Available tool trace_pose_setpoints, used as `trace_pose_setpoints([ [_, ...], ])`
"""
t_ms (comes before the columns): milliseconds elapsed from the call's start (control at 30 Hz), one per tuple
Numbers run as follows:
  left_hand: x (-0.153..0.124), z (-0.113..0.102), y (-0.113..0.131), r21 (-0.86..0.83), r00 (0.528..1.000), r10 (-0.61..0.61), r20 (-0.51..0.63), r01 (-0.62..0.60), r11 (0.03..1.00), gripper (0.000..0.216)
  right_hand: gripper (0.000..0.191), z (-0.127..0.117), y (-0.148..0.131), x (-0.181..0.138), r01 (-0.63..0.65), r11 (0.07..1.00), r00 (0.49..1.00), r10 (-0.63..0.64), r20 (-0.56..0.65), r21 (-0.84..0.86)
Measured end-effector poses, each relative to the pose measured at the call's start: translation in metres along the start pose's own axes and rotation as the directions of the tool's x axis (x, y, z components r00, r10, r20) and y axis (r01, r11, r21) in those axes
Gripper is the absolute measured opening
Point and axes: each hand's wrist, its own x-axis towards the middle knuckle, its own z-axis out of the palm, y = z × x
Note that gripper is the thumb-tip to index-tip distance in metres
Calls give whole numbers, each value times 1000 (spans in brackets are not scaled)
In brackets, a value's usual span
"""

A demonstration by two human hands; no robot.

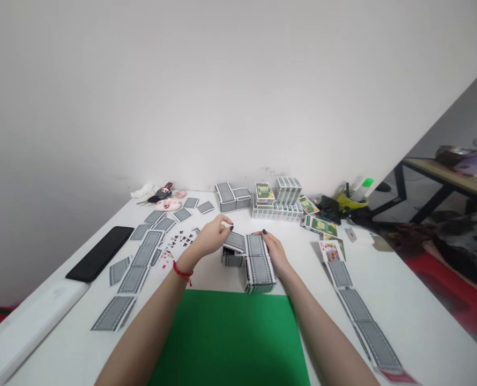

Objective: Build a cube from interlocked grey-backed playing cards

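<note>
A block built of grey-backed playing cards (260,268) stands at the middle of the white table. My right hand (276,251) lies along its right side, fingers stretched towards its far end. My left hand (214,235) is above the block's left part, thumb and forefinger bent with a gap between them. Just below those fingertips a grey-backed card (235,242) lies slightly tilted on a lower, dark-sided part of the block (233,259). My left hand's other fingers are partly hidden. A red string bracelet (183,272) circles my left wrist.
A green mat (234,338) lies in front. Loose cards (142,260) are spread at left beside a black phone (99,253) and a white device (37,327). Card boxes (277,212) and card blocks (227,197) stand at the back. A card row (359,305) runs along the right.
</note>
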Motion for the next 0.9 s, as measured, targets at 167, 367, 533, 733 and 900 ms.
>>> trace_pose_setpoints([
  [167, -3, 3, 1, 163, 997, 66, 30, -70, 984, 34, 43, 0, 2, 1, -9, 1000, 1000, 9, -5, 5],
  [367, -2, -16, -9, 172, 995, 82, 57, -91, 981, 34, 41, 0, 3, 1, -3, 1000, 1000, 3, -7, 25],
  [533, -7, -28, -8, 90, 945, 232, 229, -258, 962, 57, 39, 0, 2, 0, -11, 1000, 1000, 11, 7, 29],
  [733, -10, -10, 5, 253, 933, 208, 292, -285, 924, 57, 36, 0, 1, -1, 4, 1000, 1000, -4, 11, 23],
  [900, -12, -17, 10, 243, 943, 207, 261, -271, 931, 53, 31, -3, 3, -1, 30, 999, 996, -29, 88, -16],
])
